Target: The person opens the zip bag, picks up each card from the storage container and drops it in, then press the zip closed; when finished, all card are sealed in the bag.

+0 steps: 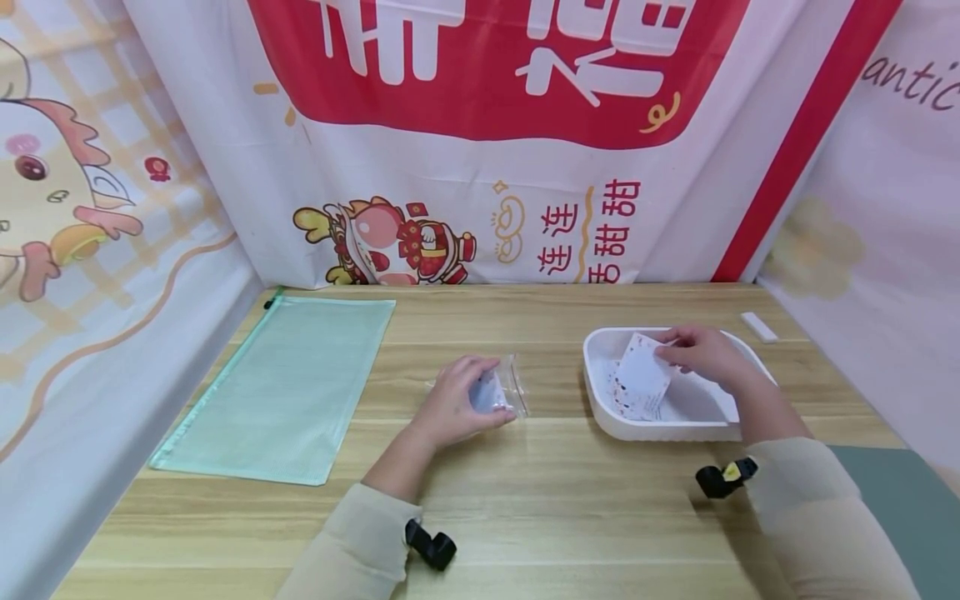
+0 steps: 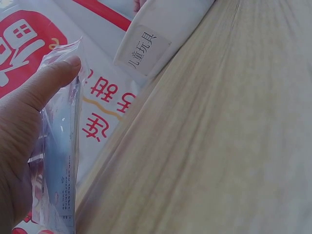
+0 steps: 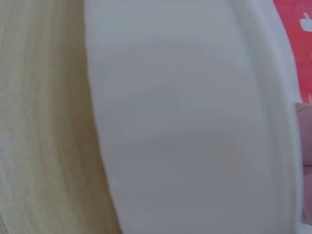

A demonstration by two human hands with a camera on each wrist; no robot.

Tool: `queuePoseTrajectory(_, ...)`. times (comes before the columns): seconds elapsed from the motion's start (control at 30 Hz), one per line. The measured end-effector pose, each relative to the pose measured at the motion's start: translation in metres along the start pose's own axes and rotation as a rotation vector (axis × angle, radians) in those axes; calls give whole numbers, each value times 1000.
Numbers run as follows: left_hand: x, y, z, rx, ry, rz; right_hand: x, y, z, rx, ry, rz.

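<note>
My left hand [image 1: 452, 402] holds a small clear plastic bag [image 1: 513, 385] above the middle of the table. A bluish-white, card-like stack [image 2: 61, 151] with fine print shows through the plastic in the left wrist view. Over on the right, my right hand [image 1: 703, 357] pinches a white card [image 1: 647, 365] by its upper right corner, inside a white plastic basin [image 1: 637, 431]. Speckled, printed card surface shows at the card's lower part; whether it is a second card I cannot tell. In the right wrist view the basin's wall [image 3: 185, 117] hides most of that hand.
A mint-green mesh zip pouch [image 1: 285, 392] lies flat at the left. Behind the basin is a small white block [image 1: 759, 327]. A grey-green mat [image 1: 892, 492] covers the right front corner. Printed cloth [image 1: 480, 100] hangs along the back and sides.
</note>
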State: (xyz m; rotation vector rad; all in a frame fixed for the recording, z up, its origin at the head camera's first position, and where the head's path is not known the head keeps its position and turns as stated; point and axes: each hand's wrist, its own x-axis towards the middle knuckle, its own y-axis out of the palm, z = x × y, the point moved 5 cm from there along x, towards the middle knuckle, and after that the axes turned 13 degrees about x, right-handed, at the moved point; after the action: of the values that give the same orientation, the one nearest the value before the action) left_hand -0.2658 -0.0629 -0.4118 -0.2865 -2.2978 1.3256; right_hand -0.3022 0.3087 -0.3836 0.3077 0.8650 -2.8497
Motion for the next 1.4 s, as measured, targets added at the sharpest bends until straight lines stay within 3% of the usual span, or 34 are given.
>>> queuePoseTrajectory(0.27, 0, 0, -1, -2, -1, 1, -15, -12, 15, 108, -98, -67)
queuePoseTrajectory(0.47, 0, -1, -2, 0, -1, -7, -32, -7, 35, 220, -123, -137)
queuePoseTrajectory(0.6, 0, -1, -2, -1, 2, -5, -38, 8, 47, 317, -142, -157)
queuePoseTrajectory(0.73, 0, -2, -2, 3, 4, -3, -39, 32, 54, 392, -149, -121)
queuePoseTrajectory(1.07, 1, -3, -4, 25, 54, -35, -31, 83, 69, 392, -127, -48)
queuePoseTrajectory(1.23, 1, -2, -5, 32, 57, -28, -28, 95, 70, 406, -109, -77)
queuePoseTrajectory(1.4, 0, -2, -5, 30, 38, -15, -30, 102, 73, 417, -144, -133)
